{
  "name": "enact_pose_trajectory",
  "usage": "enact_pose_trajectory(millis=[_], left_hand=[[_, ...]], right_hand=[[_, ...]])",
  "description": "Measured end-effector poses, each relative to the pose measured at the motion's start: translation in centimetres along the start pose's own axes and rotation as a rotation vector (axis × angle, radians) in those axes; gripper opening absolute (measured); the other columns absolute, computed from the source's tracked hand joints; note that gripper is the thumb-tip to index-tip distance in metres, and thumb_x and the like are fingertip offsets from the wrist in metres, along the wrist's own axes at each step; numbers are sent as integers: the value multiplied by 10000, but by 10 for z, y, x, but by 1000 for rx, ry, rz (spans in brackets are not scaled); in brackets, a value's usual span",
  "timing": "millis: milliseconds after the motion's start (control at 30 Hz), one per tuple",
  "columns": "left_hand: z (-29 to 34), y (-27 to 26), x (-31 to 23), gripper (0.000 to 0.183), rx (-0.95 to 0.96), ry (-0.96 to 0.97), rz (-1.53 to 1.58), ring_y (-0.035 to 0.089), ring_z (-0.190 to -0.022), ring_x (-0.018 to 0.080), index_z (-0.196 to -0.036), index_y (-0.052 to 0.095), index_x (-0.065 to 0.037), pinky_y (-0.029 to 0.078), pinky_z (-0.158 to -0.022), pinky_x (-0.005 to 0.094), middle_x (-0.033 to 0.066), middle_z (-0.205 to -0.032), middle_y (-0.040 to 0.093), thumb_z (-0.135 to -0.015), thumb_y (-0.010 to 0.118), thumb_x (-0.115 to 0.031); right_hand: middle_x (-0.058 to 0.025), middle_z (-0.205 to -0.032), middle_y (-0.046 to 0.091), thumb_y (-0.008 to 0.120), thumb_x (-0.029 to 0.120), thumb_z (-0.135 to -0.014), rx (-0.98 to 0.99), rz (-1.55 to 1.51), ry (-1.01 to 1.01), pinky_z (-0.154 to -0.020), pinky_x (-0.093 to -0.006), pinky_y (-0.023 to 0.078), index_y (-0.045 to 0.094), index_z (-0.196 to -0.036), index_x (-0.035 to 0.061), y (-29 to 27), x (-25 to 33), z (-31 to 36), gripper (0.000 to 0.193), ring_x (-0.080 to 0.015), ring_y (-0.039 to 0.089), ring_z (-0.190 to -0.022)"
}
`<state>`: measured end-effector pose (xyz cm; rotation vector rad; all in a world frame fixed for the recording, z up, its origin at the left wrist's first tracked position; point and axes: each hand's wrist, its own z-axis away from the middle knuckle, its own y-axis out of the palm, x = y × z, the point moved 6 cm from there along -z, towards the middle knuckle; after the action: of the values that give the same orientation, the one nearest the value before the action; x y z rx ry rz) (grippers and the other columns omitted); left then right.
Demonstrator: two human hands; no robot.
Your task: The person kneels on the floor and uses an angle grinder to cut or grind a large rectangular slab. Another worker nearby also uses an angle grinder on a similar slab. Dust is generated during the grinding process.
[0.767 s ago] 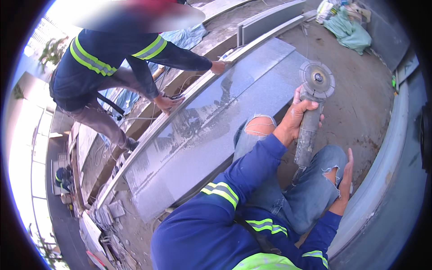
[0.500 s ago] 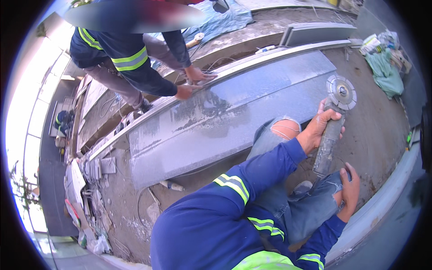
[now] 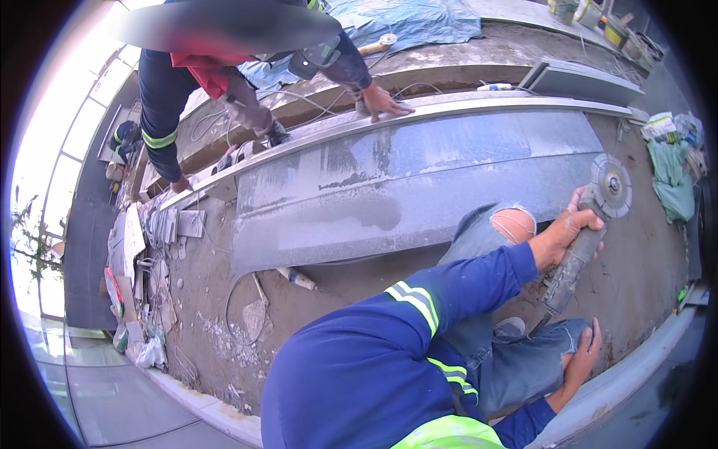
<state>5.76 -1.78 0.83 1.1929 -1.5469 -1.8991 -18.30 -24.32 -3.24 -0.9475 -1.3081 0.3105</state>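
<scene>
My left hand grips the front of a dusty grey angle grinder, just below its round disc. The grinder hangs off the right end of a long grey stone slab, above dusty ground. My right hand lies with its fingers apart on my jeans knee, close to the grinder's tail and holding nothing. A co-worker in dark blue bends over the far side of the slab, one hand flat on its far edge, the other hand low at its left end.
Stone offcuts and rubble lie at the left. A small tube rests on the ground by the slab's near edge. A blue tarp lies behind, green cloth at the right, and a concrete kerb runs along the lower right.
The view has swung, so the slab now runs more level across it. The co-worker's hands have spread apart along the slab's far edge. My left hand kept hold of the grinder.
</scene>
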Motion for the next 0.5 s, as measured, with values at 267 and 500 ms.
enact_pose_trajectory(millis=[267,500], left_hand=[[8,-13,3,1004,-51,1,-93,705,-843,322,-1680,253,-340,632,-673,517,169,-1213,583,-855,763,-83],[6,2,2,828,91,-62,-190,740,-854,334,-1540,311,-238,671,-654,493,208,-1328,627,-870,771,-83]], right_hand=[[-208,-1780,384,579,487,-1156,-29,-218,119,-1302,-466,343,434,-1719,74,4,28,59,714,-393,377,-1637],[-200,-1762,410,630,486,-1136,-342,-450,63,-1307,-465,353,404,-1719,51,-5,-33,102,762,-365,368,-1652]])
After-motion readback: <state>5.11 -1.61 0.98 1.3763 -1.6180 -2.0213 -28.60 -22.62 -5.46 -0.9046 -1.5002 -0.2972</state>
